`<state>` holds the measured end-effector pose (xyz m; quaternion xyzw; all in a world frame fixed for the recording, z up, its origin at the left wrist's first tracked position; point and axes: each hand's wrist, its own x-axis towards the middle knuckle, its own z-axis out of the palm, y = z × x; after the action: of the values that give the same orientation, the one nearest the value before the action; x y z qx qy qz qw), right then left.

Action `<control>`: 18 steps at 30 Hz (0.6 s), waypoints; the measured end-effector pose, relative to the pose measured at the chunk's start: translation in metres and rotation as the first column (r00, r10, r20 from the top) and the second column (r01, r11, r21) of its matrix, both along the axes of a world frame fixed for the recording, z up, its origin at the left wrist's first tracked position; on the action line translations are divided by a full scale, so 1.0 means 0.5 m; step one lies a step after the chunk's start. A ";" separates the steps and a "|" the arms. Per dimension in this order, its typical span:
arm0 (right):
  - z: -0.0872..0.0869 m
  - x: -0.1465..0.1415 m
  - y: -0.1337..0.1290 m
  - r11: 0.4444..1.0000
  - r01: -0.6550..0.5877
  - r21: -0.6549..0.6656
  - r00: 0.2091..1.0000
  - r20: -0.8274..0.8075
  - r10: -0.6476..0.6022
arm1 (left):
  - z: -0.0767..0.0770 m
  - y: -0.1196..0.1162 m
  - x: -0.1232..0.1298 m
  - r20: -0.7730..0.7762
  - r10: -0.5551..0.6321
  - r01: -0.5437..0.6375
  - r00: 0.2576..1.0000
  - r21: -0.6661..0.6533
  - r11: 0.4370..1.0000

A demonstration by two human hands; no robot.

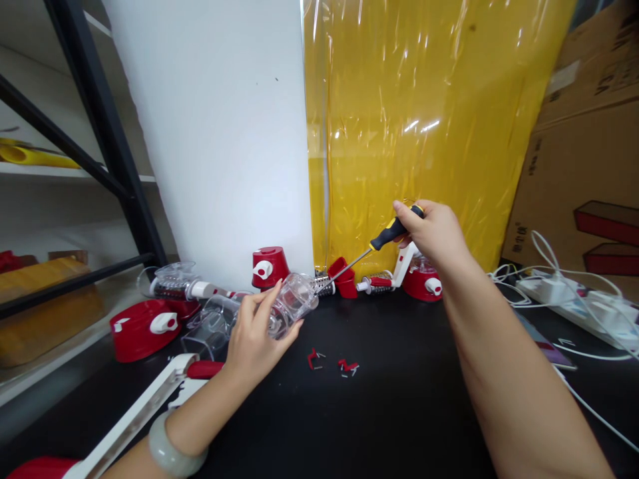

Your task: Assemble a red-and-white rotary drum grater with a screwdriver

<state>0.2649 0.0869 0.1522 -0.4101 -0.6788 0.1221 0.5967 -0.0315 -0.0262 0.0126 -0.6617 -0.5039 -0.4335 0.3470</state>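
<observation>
My left hand [259, 329] is wrapped round a clear plastic housing [298, 297], tilted with its round end toward the right. In my right hand [429, 226] is a screwdriver [392, 233] with a black and yellow handle. Its thin shaft slants down to the left, and the tip is at the housing's right end; whether it sits in a screw is too small to tell. Small red plastic pieces [348, 366] and several screws [318, 367] lie on the black table [399, 412] below the hands.
Red bases with white knobs [150, 329] stand left and a red cone-shaped part [269, 266] stands behind. Grater drums [382, 282] and a red hopper [343, 278] lie at the back. A white crank arm [140, 416] lies front left. A power strip [579, 303] with cables is on the right.
</observation>
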 end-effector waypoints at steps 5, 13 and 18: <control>-0.002 -0.003 0.005 0.999 -0.027 -0.026 0.999 -0.019 0.027 | -0.002 0.001 -0.001 0.000 0.023 -0.023 1.000 -0.020 1.000; -0.005 -0.005 0.011 0.999 -0.023 -0.046 0.999 -0.040 0.021 | 0.000 -0.003 0.002 -0.031 0.046 -0.045 0.998 0.010 0.999; -0.005 -0.008 0.008 0.999 -0.010 -0.053 0.999 -0.040 0.008 | 0.000 -0.005 0.001 -0.041 0.052 -0.051 0.998 0.007 0.999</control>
<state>0.2608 0.0910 0.1499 -0.4202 -0.6651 0.1512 0.5985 -0.0311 -0.0284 0.0127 -0.6563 -0.5122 -0.4120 0.3704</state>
